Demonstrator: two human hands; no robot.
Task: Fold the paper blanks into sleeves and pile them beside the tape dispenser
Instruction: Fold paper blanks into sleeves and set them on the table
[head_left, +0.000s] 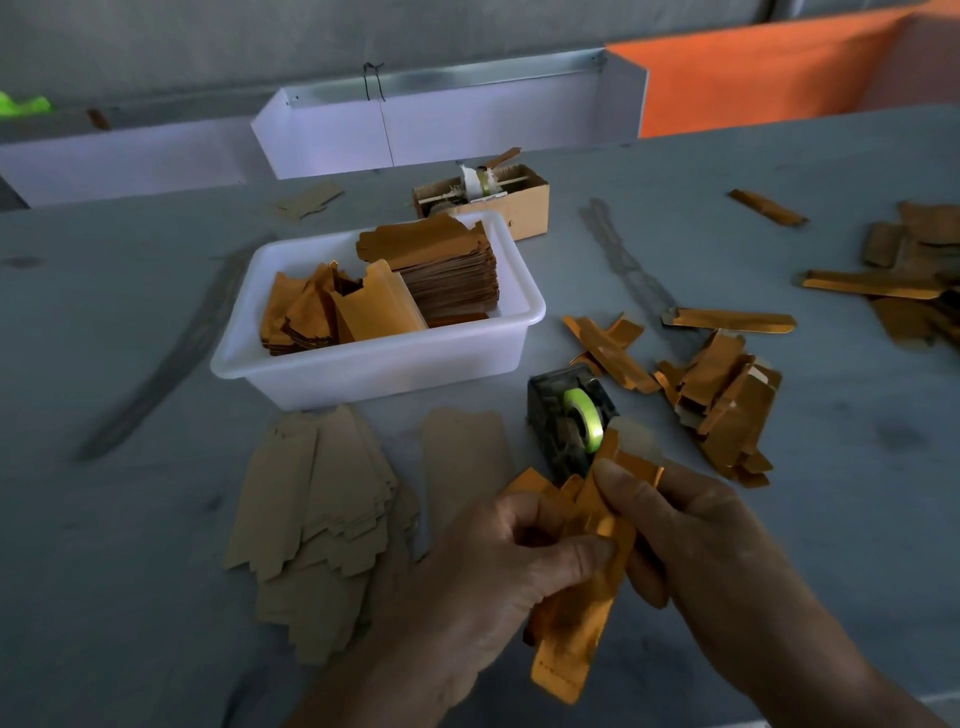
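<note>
Head view: both my hands are low in the centre of the frame, working one orange blank over the desk (130, 519).
Left hand (498, 561): fingers curled around the folded blank (582, 613), thumb pressed across its face; gripping it.
Right hand (691, 525): fingertips pinching the upper edge of the same blank, just in front of the tape dispenser (569, 415).
Blank position: held in the air, lower end hanging toward me, upper flaps near the dispenser's roll.
Handling, judged: thin card with a glossy orange foil face, very light; stiff enough to keep a crease, easily dented if squeezed mid-panel. The foil looks slippery, so I'd grip at the folded edges and flaps, not the flat face.
Tape: a clear piece seems to stand at the dispenser's cutter near my right fingertips; blurred, not certain.
Finished pile (717, 400): folded orange sleeves lie to the right of the dispenser, just beside it, loosely heaped.
Unfolded stock: flat brown blanks (317, 519) fanned on the desk left of my hands; more stacked in the white tub (374, 374) behind.
Other: small cardboard box (524, 200) beyond the tub; more orange pieces (904, 280) at far right.
Writing: faint row of marks near the blank's lower end, too small to read. No brand or label legible anywhere.
</note>
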